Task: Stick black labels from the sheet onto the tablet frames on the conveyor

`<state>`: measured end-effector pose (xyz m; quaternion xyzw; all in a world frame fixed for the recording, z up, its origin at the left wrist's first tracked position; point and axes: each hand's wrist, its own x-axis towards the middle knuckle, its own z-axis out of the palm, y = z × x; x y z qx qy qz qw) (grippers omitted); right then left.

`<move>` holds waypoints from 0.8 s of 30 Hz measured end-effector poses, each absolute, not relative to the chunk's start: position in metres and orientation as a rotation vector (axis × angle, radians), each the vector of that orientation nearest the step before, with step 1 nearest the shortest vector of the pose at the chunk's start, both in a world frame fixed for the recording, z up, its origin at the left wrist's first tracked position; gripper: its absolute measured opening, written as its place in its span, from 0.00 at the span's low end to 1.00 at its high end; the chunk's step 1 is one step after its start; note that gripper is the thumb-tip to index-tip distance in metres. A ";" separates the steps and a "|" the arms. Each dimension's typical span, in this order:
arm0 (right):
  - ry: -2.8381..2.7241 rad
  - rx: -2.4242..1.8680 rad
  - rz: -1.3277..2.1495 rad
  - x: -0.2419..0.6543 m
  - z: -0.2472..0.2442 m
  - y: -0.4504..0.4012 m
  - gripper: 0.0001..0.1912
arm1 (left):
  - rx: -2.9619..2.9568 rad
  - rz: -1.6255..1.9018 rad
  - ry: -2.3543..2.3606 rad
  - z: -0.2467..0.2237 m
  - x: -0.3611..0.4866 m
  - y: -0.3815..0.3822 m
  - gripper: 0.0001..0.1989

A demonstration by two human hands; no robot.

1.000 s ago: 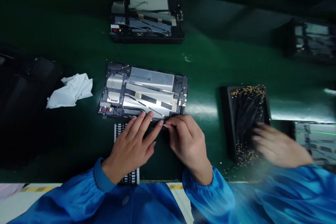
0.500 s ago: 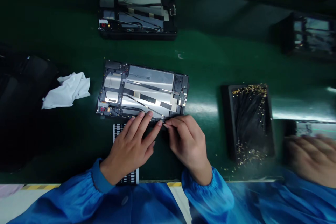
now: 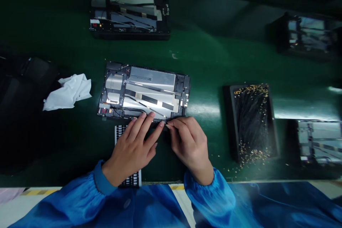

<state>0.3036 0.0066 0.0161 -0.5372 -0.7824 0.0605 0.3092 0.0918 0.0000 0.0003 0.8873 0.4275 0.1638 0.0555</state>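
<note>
Right hand [image 3: 190,146] pinches something hidden at the tablet housing [image 3: 151,78] edge, left hand [image 3: 132,149] spread beside.

Open tablet housing [image 3: 144,92], insides all showing

Black frame lying flat, a bit skewed, with silver foil panels [image 3: 152,78], thin black cables [image 3: 144,104] running diagonally and black tape strips [image 3: 152,99] across them. Left hand [image 3: 132,149] spread, fingertips right at the lower edge; right hand [image 3: 190,146] just beside it, fingertips bunched at that same edge, anything between them too small to make out.
</note>
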 end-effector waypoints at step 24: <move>-1.918 -1.395 0.236 0.307 0.010 0.000 0.15 | 2.717 0.458 1.276 0.001 0.091 0.001 0.39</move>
